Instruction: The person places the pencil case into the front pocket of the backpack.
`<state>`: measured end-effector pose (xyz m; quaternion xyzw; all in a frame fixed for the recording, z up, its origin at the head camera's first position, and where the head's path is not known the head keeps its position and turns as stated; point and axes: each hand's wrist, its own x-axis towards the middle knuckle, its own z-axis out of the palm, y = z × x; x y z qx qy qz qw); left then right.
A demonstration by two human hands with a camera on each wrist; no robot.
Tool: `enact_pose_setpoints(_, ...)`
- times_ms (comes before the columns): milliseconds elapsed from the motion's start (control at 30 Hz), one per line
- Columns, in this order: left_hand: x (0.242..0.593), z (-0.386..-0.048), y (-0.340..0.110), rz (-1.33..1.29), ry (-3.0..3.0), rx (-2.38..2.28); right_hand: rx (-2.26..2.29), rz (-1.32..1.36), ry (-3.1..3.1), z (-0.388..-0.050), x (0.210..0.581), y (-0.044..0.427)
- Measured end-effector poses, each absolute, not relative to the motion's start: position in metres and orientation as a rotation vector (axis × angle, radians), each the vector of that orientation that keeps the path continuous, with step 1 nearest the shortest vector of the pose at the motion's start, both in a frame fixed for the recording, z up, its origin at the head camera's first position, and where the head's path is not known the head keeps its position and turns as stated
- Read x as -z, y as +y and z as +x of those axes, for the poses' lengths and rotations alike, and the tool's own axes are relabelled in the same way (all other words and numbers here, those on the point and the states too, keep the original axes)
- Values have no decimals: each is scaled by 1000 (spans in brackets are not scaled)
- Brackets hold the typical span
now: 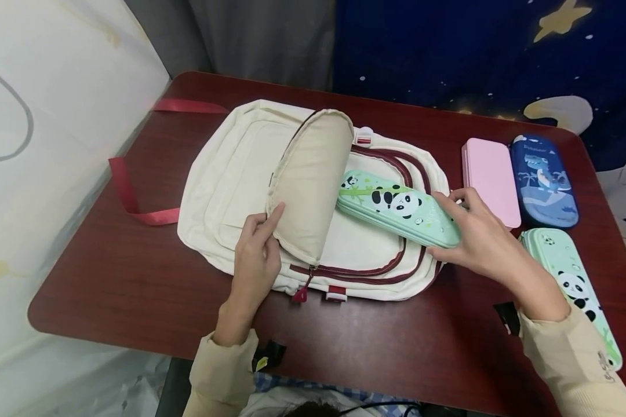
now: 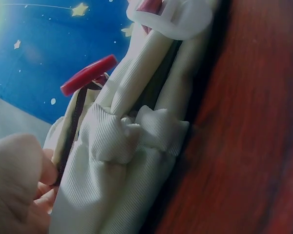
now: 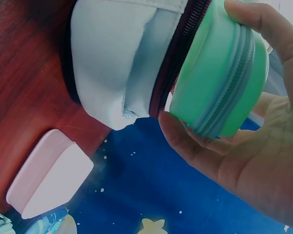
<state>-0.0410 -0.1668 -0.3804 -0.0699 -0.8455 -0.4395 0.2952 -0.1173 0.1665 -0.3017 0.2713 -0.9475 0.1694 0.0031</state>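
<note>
My right grip (image 1: pixel 477 240) pinches the panda case (image 1: pixel 391 202), long axis pointing upper left toward the flap (image 1: pixel 313 179) my left grip (image 1: pixel 258 249) holds.

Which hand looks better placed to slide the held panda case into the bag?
Probably the right hand: it grips the green panda case, whose far end sits by the beige flap. The left hand holds that flap's edge.

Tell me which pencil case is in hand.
The green panda case over the backpack: the right hand grips it, while the other panda case, the pink case and blue case lie on the table.
</note>
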Motion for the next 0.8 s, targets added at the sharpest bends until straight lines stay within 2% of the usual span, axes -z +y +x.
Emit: enact_pose_setpoints(800, 387, -40, -159, -145, -2060, 1238, -519, 944, -2933, -125, 302, 166)
